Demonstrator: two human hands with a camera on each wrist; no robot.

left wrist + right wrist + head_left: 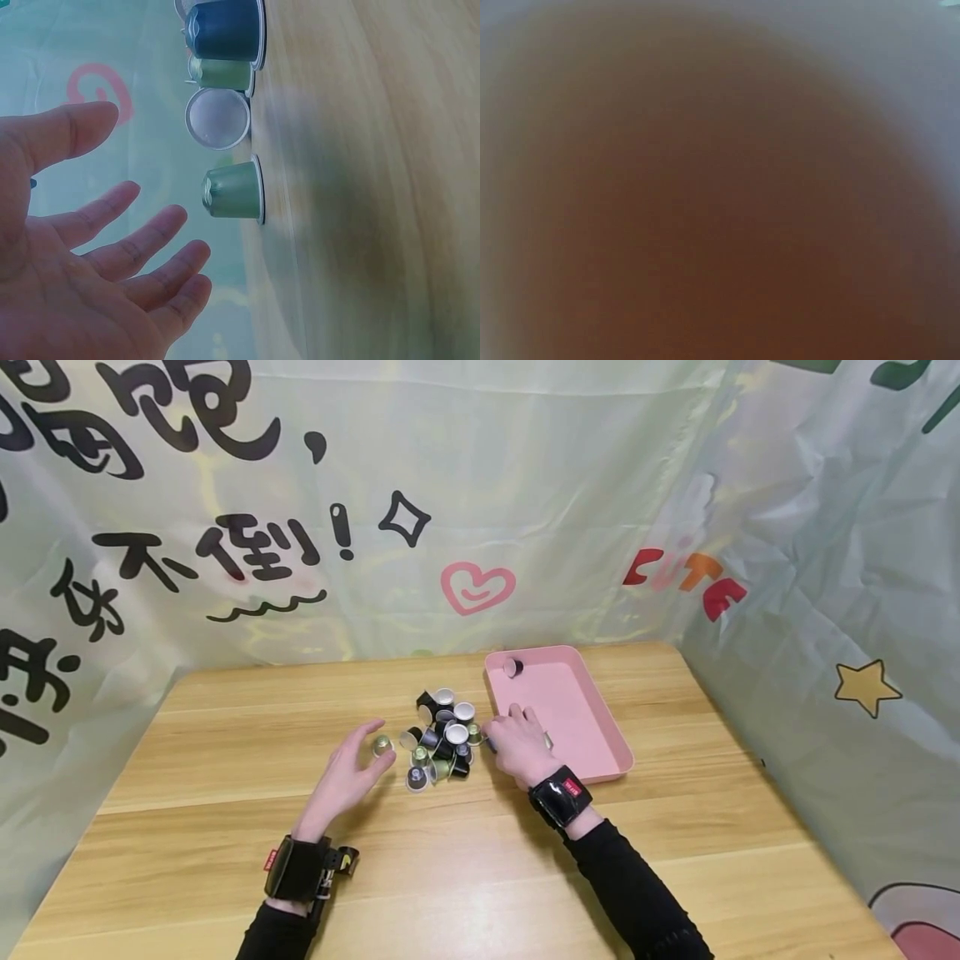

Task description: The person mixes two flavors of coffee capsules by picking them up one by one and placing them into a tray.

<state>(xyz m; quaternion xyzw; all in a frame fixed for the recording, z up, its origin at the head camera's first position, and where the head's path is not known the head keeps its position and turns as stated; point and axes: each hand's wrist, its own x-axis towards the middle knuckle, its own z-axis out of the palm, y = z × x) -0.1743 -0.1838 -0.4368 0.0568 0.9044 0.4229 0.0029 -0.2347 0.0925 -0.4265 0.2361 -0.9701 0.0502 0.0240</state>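
Note:
My left hand [348, 777] is held with fingers spread, thumb apart, beside a green coffee capsule [382, 744]. In the left wrist view the same green capsule [232, 189] stands on its rim just beyond the fingertips, and nothing is in the palm. Over the left edge of the pink tray [603, 727], my right hand [519, 747] has curled fingers and grips a dark coffee capsule [491, 745], mostly hidden under it. A green capsule [548, 741] peeks out at this hand's right side. The right wrist view is blurred by something close to the lens.
Between the hands, a pile of black, grey and green capsules [442, 735] lies on the wooden table [450, 877]. A dark capsule [513, 667] lies on its side in the tray's far left corner. Printed curtains [570, 510] hang behind the table and along its right.

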